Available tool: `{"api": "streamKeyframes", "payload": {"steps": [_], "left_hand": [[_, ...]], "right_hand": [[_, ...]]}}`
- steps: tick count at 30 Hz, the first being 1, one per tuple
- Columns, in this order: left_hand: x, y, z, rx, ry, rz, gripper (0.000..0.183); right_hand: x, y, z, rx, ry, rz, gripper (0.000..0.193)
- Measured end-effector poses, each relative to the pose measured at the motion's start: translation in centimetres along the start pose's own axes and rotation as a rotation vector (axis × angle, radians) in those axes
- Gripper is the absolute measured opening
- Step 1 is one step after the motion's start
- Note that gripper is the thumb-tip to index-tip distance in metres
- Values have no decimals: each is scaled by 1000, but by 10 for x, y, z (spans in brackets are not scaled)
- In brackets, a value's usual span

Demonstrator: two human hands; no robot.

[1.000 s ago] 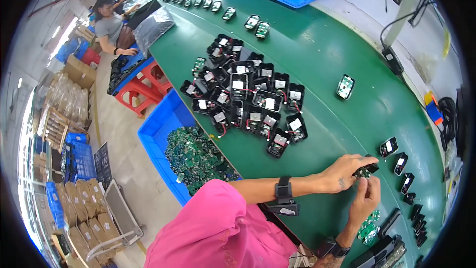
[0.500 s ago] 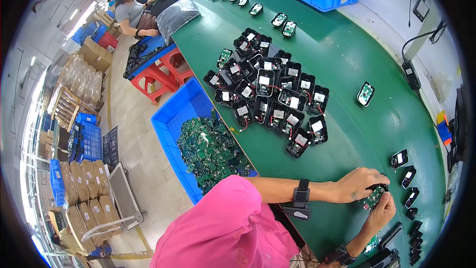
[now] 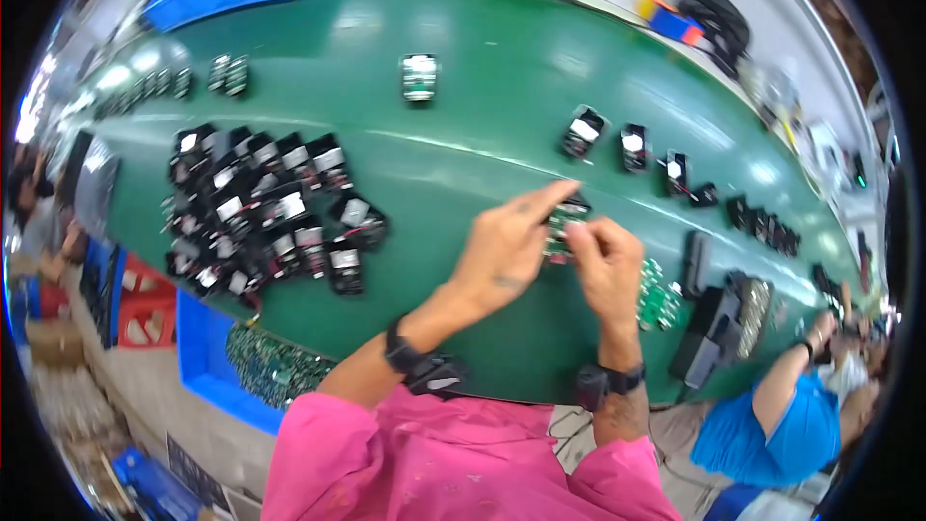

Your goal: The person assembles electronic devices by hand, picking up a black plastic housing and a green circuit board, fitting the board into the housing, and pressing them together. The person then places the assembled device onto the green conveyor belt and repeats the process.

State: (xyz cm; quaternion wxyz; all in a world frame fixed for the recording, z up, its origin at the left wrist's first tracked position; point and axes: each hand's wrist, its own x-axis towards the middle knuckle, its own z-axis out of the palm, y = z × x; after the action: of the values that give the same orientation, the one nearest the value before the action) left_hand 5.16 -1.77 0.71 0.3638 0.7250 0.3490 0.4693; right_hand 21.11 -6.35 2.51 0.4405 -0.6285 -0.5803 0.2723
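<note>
In the head view, the left hand (image 3: 502, 249) appears to grip a black casing (image 3: 578, 200) while the right hand (image 3: 611, 265) pinches a green circuit board (image 3: 563, 220) against it, both held above the green surface (image 3: 473, 347), between the cluster of open black cases (image 3: 283, 205) and the loose boards (image 3: 659, 307). The step seems to be working board and casing together; the next move calls for a steady left grip and careful right fingers.
</note>
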Motion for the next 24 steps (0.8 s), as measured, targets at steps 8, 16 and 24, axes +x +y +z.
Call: {"api": "streamKeyframes", "payload": {"steps": [8, 16, 24], "left_hand": [[3, 9, 2, -486, -215, -414, 40], [1, 8, 0, -511, -118, -546, 40], [2, 16, 16, -253, 0, -414, 32]], "right_hand": [[-8, 4, -7, -65, 86, 1, 34], [-4, 9, 14, 147, -58, 70, 45], [-10, 15, 13, -230, 140, -147, 21]]}}
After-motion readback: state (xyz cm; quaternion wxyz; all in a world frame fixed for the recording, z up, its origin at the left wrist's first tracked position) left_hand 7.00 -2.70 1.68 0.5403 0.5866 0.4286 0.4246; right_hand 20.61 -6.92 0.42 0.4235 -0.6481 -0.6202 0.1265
